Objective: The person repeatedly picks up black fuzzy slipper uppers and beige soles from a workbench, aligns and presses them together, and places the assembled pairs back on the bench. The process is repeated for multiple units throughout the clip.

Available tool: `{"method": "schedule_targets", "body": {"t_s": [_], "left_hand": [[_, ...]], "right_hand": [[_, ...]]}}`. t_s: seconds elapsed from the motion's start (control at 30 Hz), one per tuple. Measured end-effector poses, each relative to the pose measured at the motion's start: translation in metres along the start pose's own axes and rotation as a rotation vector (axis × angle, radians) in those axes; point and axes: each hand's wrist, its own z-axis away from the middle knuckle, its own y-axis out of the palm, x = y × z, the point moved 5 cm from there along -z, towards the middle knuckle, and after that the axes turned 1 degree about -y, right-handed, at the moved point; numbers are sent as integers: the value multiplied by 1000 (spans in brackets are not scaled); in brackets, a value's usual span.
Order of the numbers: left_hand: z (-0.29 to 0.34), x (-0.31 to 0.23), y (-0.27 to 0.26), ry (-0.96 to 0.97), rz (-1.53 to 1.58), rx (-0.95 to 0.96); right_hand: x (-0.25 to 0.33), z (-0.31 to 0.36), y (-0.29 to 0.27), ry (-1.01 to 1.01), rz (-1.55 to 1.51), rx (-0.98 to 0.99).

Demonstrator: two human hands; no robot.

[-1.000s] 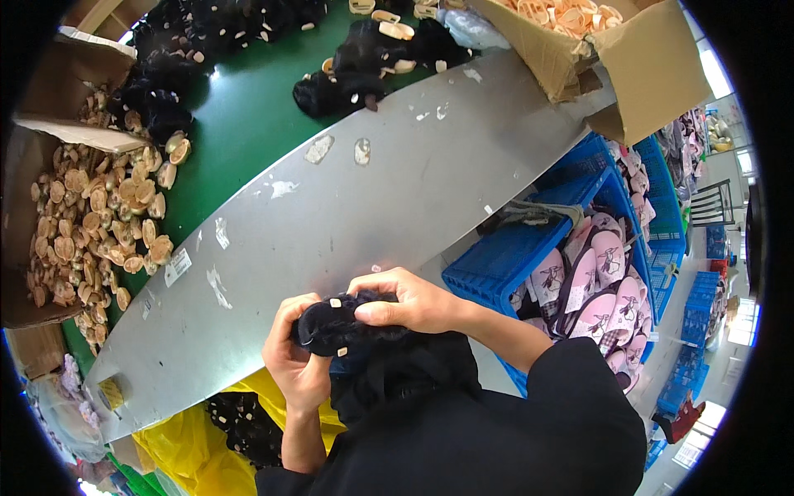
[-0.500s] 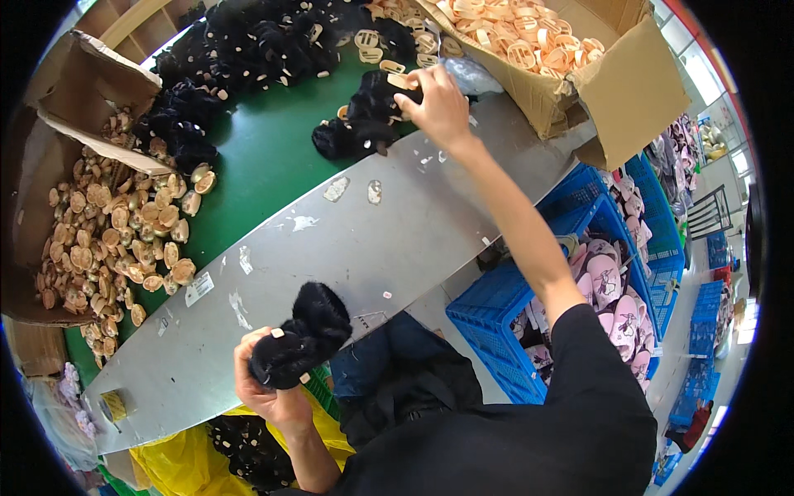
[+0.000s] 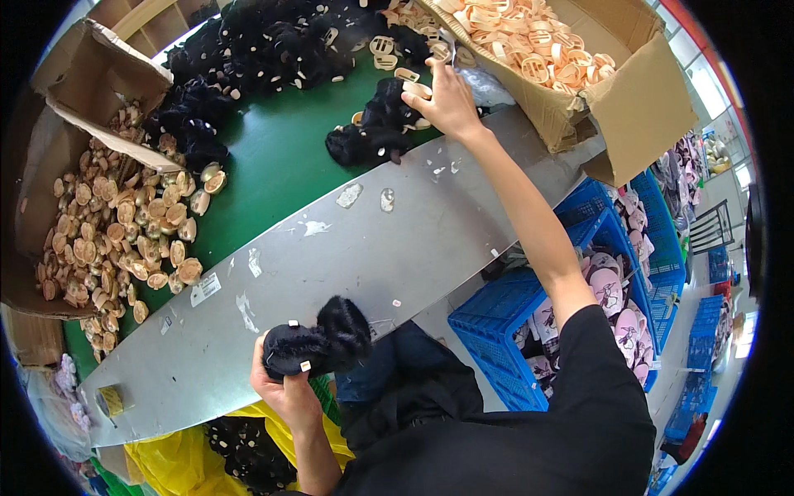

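My left hand (image 3: 285,393) grips a black furry piece (image 3: 318,339) with small pale tabs on it, held above the metal table edge. It has two plump lobes, the farther one fluffier. My right hand (image 3: 453,103) reaches over the far part of the table, thumb and index finger apart. Beside its thumb is a peach plastic oval piece (image 3: 418,89), which appears to rest on a small cluster of black furry pieces (image 3: 382,112). The index fingertip is near loose peach oval pieces (image 3: 383,46); whether it touches one, I cannot tell.
A cardboard box (image 3: 562,124) of peach plastic parts stands at the far right. Another box (image 3: 107,140) spills gold-and-tan round parts at left. Black furry pieces (image 3: 273,45) heap at the back. Blue crates (image 3: 496,331) with pink slippers stand right; a tape roll (image 3: 109,401) lies front left.
My right hand has moved slightly farther away, its index finger now stretched toward the loose peach pieces. My left hand has turned the furry piece a little. The whole view has shifted slightly.
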Motion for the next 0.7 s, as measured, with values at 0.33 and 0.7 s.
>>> {"method": "schedule_targets", "body": {"t_s": [0.33,0.7], "left_hand": [[1,-3,-3,-17,-17,-23],[-2,-5,24,-174,-146,143]], "right_hand": [[20,3,-13,-43,-317,47],[219,143,-114,-775,-715,448]]}}
